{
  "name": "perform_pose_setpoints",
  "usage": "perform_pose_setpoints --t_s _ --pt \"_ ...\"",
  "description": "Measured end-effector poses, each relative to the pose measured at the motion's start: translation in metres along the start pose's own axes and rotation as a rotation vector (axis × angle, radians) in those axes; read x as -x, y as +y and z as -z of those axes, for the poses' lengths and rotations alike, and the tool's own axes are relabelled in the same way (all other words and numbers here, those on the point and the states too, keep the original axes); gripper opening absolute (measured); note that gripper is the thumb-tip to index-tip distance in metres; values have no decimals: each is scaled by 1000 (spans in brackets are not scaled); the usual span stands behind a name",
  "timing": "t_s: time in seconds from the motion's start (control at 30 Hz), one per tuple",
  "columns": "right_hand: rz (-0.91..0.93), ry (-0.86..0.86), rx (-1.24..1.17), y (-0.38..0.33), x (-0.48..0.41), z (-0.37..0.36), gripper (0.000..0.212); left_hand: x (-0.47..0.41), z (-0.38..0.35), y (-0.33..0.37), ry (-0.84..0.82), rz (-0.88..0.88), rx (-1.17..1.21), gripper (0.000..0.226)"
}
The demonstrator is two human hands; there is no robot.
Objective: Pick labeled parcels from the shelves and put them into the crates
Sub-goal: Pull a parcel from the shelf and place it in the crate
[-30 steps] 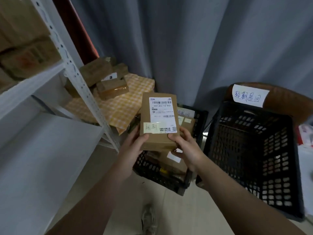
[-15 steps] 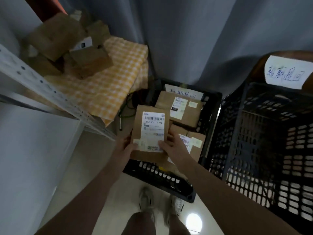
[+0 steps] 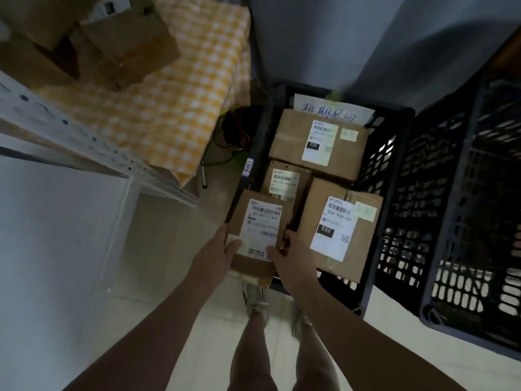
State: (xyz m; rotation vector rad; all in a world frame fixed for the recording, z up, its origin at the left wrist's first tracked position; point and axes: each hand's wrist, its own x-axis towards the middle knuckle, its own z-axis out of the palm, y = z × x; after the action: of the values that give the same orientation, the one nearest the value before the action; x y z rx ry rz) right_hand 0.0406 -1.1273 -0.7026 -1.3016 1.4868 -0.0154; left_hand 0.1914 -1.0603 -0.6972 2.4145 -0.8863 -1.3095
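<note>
I hold a small brown labeled parcel (image 3: 260, 230) with both hands over the near left corner of a black crate (image 3: 375, 176). My left hand (image 3: 215, 255) grips its lower left edge, thumb on the label. My right hand (image 3: 290, 259) grips its lower right edge. Inside the crate lie three labeled parcels: a large one marked 220 (image 3: 293, 139) at the back, a small one (image 3: 284, 180) in the middle, and one marked 032 (image 3: 338, 230) at the right. A handwritten paper sign (image 3: 329, 110) stands at the crate's far wall.
A second, taller black crate (image 3: 462, 221) stands to the right. A white metal shelf (image 3: 56, 221) fills the left. Behind it, brown boxes (image 3: 124, 46) sit on a yellow checked cloth (image 3: 180, 108). A grey curtain (image 3: 366, 38) hangs behind. My legs and shoes are below on the tiled floor.
I have leaned over the crate and lowered the parcel toward its near left corner. Both hands keep the same grip. The view has tilted down, showing the crate's contents.
</note>
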Motion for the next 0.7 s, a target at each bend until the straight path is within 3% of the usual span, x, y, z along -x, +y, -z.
perform_pose_setpoints --t_s 0.13,0.2,0.3,0.43,0.53,0.7 --pt "33 49 114 -9 -6 4 41 -14 -5 7 1 -4 -28 53" --pt "38 70 53 -13 -5 9 50 -17 -7 8 24 -30 42 55" --pt "-15 121 -247 -12 -2 20 48 -11 -9 8 23 -112 234 61" --pt "37 -7 -590 -14 3 22 55 0 -10 14 54 -245 423 43" --pt "146 -91 -557 -24 -1 21 71 5 0 26 138 -288 512 36" --pt "266 -18 -525 -51 -14 51 77 -6 26 67 164 -359 522 44"
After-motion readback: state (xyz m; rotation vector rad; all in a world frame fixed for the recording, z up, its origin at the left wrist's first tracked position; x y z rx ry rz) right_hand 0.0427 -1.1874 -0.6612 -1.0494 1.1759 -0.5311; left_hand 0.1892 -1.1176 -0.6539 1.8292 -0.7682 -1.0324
